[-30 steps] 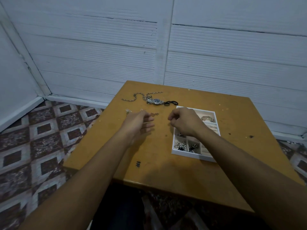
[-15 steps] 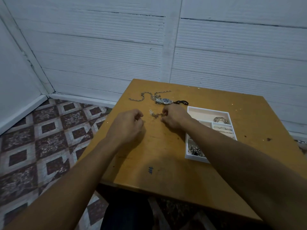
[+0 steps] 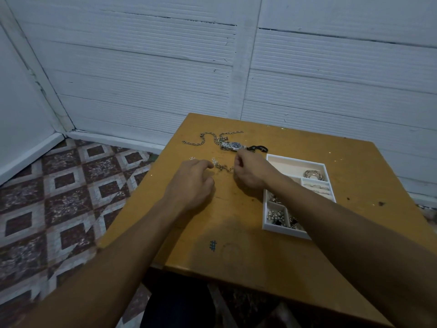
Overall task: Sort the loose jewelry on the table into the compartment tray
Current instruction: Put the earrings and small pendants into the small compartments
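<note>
Left of the compartment tray (image 3: pixel 281 229), 1 fine chain (image 3: pixel 222 166) lies on the table (image 3: pixel 260 268). The right hand (image 3: pixel 251 172) pinches its tray-side end, apparently to lift it. The left hand (image 3: pixel 191 183), fingers curled, meets the other end, grip unclear. Behind the fine chain lie a watch (image 3: pixel 233 146) and a heavier chain (image 3: pixel 203 138).

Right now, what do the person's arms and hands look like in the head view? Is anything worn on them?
The left forearm and right forearm are bare all the way to the frame edge, with no sleeves in view. The left hand and right hand wear no gloves. No ring, watch or wristband shows on the sides facing the camera. The light is too dim to tell finer markings.
</note>
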